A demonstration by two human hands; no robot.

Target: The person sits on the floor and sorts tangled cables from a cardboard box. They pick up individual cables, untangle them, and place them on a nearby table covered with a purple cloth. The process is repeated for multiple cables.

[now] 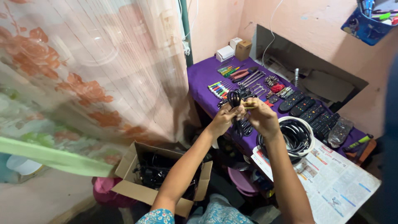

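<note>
- The left hand (224, 117) is closed around a black coiled cable (235, 101).
- The right hand (261, 115) pinches the same cable, above the purple table (203, 74).
- A row of remote controls (309, 111) lies near.

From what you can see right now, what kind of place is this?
Probably a small home repair or resale stall for electronics. A purple-covered table holds a row of remote controls and hand tools, and both hands, left hand and right hand, hold a bundled black cable.
</note>
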